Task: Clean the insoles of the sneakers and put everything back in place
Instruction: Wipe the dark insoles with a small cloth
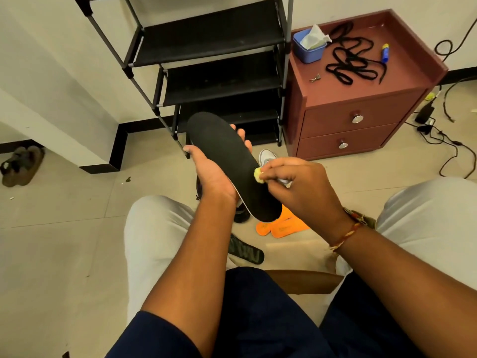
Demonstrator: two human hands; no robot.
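On black insole (227,161), right fingers (272,167) tight around yellow wad (259,174).

Legible text: none is showing clearly enough to read.
Orange insoles (281,226): lying on the floor (64,241), carrying a faint darker print near one end; it is blurring into smudges, and no letters are coming through.
Black slipper (245,251): showing pale green angular marks across its footbed; whether lettering or pattern cannot be told.
Blue-and-yellow tube (385,52): lying on the cabinet (410,68) top, appearing too small for any label to be read.
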